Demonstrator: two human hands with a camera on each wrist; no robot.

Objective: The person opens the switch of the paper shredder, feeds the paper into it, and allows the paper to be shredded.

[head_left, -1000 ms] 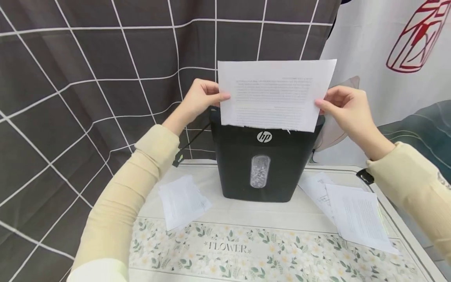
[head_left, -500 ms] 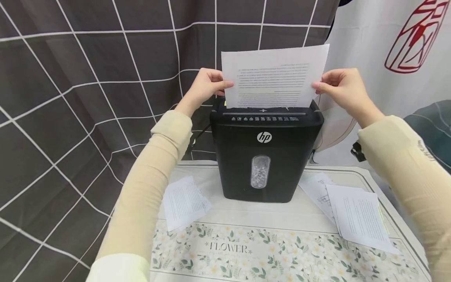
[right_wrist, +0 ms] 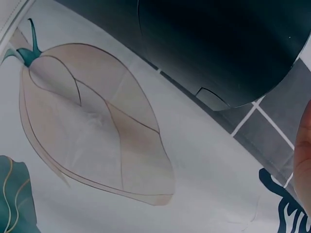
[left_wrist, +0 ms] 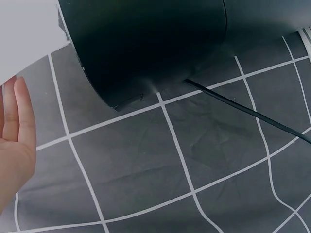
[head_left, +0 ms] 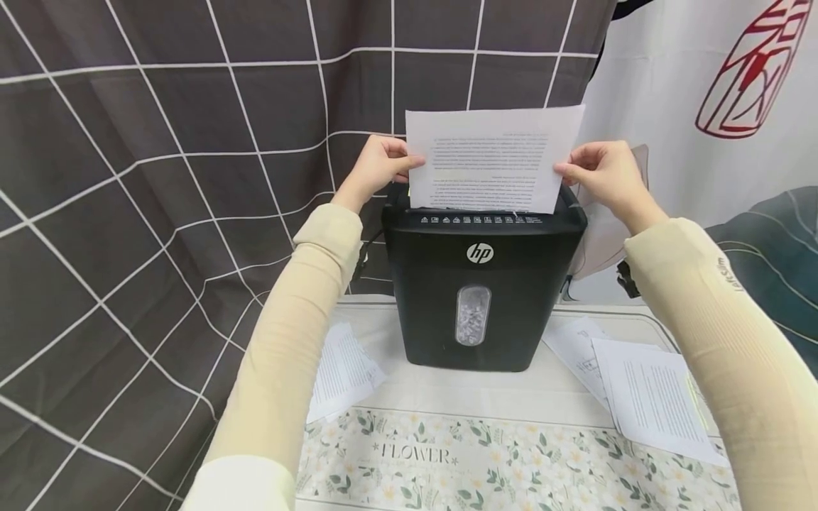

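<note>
A printed sheet of paper (head_left: 488, 160) is held upright over a black HP paper shredder (head_left: 441, 284). My left hand (head_left: 382, 167) pinches its left edge between thumb and fingers, and my right hand (head_left: 603, 174) pinches the right edge. The sheet's ragged lower edge overlaps the shredder's top, just above the row of icons. White shreds show through the oval window (head_left: 473, 316) in the shredder's front. In the left wrist view, my left hand (left_wrist: 17, 131) is at the white sheet (left_wrist: 26, 34); in the right wrist view only a sliver of my right hand (right_wrist: 303, 160) shows.
Torn printed papers (head_left: 345, 372) lie on the table left of the shredder, partly behind my left sleeve. More papers (head_left: 658, 397) lie at the right. A black cord (left_wrist: 248, 111) runs from the shredder. A dark grid curtain (head_left: 268, 85) hangs behind.
The sheet and both hands first rise and move back so the shredder's top shows, then come slightly lower. The right hand has shifted left. Both hands keep their grip on the sheet.
</note>
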